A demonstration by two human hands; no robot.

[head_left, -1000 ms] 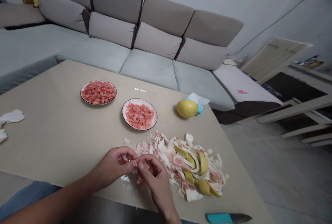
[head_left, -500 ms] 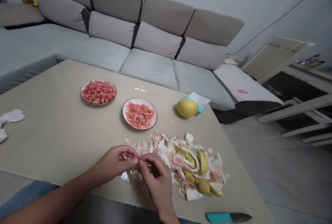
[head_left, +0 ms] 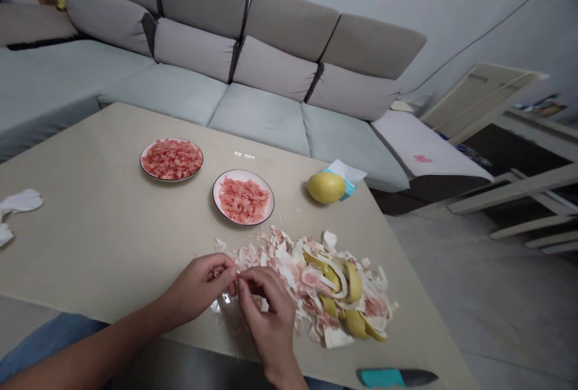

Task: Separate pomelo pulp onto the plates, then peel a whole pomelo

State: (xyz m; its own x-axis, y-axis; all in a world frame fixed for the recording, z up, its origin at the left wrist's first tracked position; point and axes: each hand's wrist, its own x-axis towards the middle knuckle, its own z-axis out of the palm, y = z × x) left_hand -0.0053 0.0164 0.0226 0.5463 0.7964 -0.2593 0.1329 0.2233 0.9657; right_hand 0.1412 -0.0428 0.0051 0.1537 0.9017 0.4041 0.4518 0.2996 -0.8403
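My left hand and my right hand meet fingertip to fingertip low over the near edge of the beige table. Both are pinched on a small piece of pink pomelo flesh, mostly hidden by the fingers. Just right of them lies a heap of pomelo peel and white membrane scraps. Beyond the hands stands a white plate of pink pomelo pieces, and a second, fuller plate further left.
A whole yellow pomelo rests by a tissue pack at the table's far right. A teal-handled knife lies at the near right edge. White tissue sits at the left edge. A grey sofa runs behind.
My right hand has turned slightly and drawn a little nearer, its fingers working against the left hand's fingertips. Everything on the table stays put.
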